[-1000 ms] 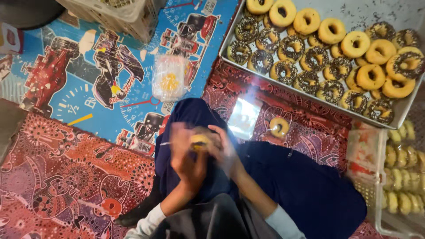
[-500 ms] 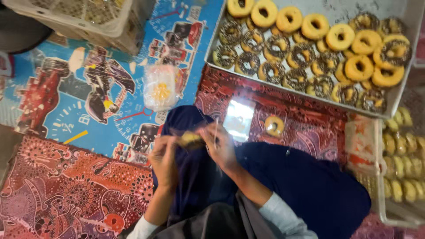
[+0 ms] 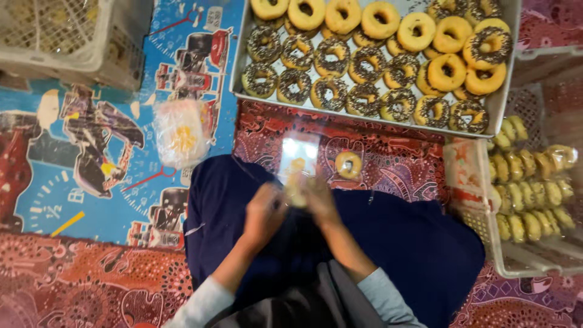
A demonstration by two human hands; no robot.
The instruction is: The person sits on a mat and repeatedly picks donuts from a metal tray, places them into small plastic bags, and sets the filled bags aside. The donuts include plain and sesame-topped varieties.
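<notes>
Both hands — left (image 3: 262, 209), right (image 3: 319, 199) — fingers curled, pinching one bagged donut (image 3: 296, 189) between them.

- I see both hands, left (image 3: 262, 209) and right (image 3: 317, 197), smeared by motion; the pale thing (image 3: 296, 193) between them is too blurred to name.
- The doughnut tray (image 3: 240, 73) runs off the top edge.
- The crate of wrapped doughnuts (image 3: 486, 243) is cut by the right edge.
- The white basket (image 3: 91, 61) is cropped at the top left.
</notes>
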